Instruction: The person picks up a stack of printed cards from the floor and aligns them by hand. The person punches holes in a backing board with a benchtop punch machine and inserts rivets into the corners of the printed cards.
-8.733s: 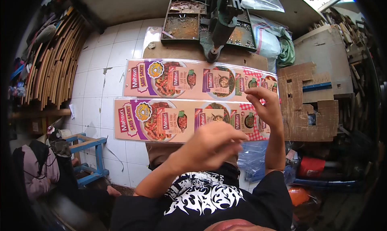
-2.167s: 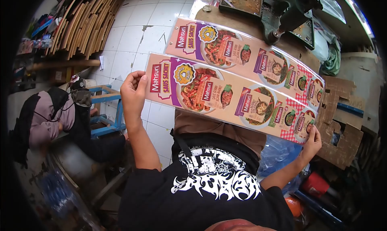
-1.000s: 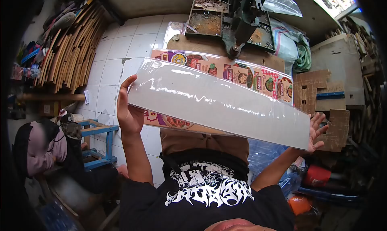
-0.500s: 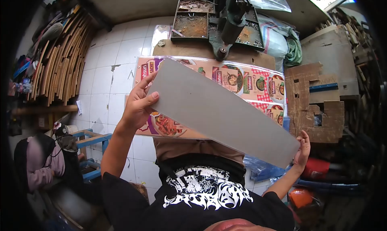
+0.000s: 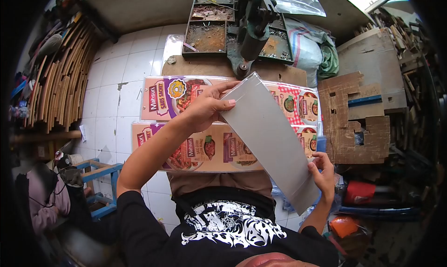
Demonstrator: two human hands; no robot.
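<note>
A long grey panel (image 5: 270,136), its plain side up, slants across the view in front of my body. My left hand (image 5: 210,109) grips its upper end, thumb on top and fingers underneath. At the lower right edge, my right hand (image 5: 322,174) holds the panel with curled fingers and the thumb against it. Beneath the panel lie two printed Mahsuri boards: the upper printed board (image 5: 160,98) and the lower printed board (image 5: 215,148), both partly hidden by the panel and my left arm.
A dark hand press (image 5: 251,38) stands beyond the boards, beside a compartment tray (image 5: 207,34) of small metal bits. Cut brown cardboard (image 5: 340,141) lies at right, near white and green sacks (image 5: 302,45). Wooden strips (image 5: 65,71) lean at left, above a blue frame (image 5: 104,188). Another person (image 5: 46,192) sits lower left.
The grey panel has swung to a steeper slant. My left hand moved right with its upper end, and my right hand shifted left. More of the printed boards shows at left.
</note>
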